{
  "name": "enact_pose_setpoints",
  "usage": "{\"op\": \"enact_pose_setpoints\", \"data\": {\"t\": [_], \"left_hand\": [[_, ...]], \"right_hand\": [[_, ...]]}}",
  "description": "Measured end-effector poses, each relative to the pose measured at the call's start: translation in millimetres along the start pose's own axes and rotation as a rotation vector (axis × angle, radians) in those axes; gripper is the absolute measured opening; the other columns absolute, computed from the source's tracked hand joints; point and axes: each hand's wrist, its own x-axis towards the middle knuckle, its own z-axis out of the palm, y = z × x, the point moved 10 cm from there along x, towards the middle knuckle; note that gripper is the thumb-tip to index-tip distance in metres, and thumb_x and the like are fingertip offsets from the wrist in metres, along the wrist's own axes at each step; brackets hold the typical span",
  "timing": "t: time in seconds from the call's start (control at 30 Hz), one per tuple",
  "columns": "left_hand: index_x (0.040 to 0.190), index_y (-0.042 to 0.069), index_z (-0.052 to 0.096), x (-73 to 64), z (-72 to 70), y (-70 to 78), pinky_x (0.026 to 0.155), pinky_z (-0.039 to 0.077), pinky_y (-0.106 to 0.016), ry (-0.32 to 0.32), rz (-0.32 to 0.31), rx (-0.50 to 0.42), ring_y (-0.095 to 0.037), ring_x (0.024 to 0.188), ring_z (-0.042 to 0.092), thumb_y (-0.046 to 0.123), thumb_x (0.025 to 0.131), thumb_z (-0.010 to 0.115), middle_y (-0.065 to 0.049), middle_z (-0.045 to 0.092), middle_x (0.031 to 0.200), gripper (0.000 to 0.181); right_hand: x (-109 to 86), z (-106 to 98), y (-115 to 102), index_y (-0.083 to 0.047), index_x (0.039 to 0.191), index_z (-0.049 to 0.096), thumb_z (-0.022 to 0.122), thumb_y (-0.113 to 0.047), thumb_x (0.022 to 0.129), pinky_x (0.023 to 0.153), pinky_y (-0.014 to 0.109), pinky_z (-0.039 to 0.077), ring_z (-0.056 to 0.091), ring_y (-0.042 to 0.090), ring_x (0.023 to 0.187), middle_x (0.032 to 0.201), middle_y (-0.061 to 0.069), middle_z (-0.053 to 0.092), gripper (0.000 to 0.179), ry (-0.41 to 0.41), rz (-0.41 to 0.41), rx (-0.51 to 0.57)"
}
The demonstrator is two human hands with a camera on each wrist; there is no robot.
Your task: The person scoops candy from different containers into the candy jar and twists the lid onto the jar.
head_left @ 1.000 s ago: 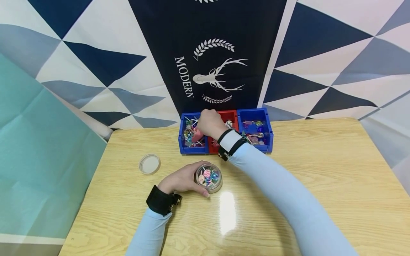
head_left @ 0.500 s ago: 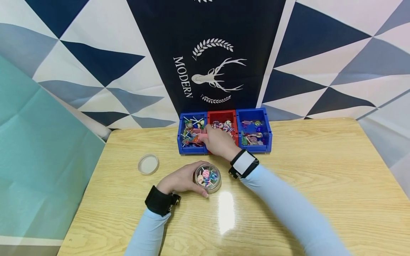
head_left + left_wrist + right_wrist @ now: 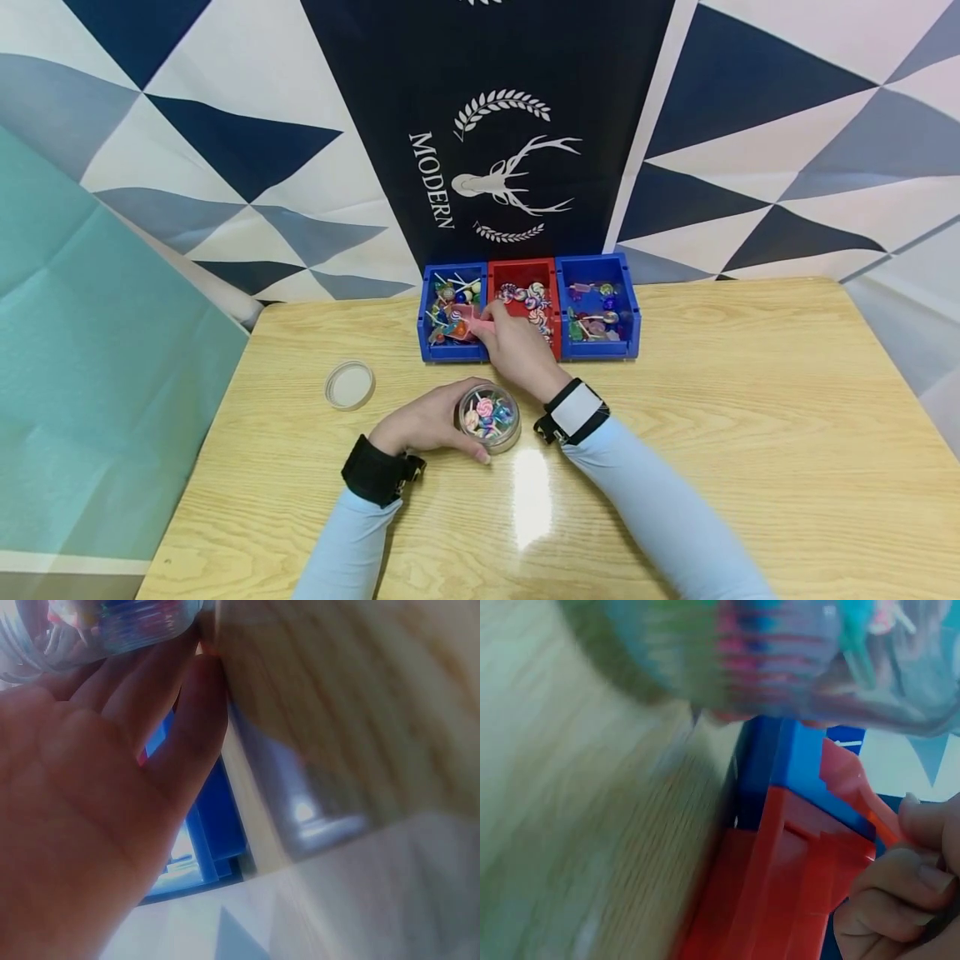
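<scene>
In the head view my right hand point(image 3: 521, 350) pinches the handle of a small pink scoop point(image 3: 480, 325). The scoop's bowl is over the left blue bin point(image 3: 452, 353) and bears a few small colourful pieces, some orange. Fingers curl round the orange-pink handle point(image 3: 881, 817) in the right wrist view. My left hand point(image 3: 431, 421) holds a clear round jar point(image 3: 513, 433), thumb on the near side and fingers on the far side. Miniature lollipops and other colourful pieces lie in the jar, which stands on the table without a lid.
Beside the left bin are a red bin point(image 3: 522, 268) with swirled lollipop pieces and another blue bin point(image 3: 591, 271) with mixed pieces. A white round lid point(image 3: 350, 385) lies on the wooden table point(image 3: 750, 433), left of the jar. A patterned wall covering point(image 3: 510, 50) rises behind.
My right hand has come down and back toward me, off to the right. The scoop has tilted level, and pieces now show in its bowl. My left hand and the jar have stayed put.
</scene>
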Motion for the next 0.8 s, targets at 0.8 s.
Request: {"op": "enact_pose_setpoints", "data": {"t": [0.8], "left_hand": [[0.145, 0.018, 0.045, 0.3, 0.4, 0.0, 0.107, 0.040, -0.030, 0.007, 0.000, -0.003, -0.008, 0.121, 0.053, 0.022, 0.070, 0.094, 0.007, 0.057, 0.133, 0.089]], "right_hand": [[-8.4, 19, 5, -0.008, 0.120, 0.039, 0.044, -0.019, 0.108, 0.045, 0.028, 0.032, 0.045, 0.019, 0.051, 0.065, 0.005, 0.047, 0.018, 0.033, 0.028, 0.247]]}}
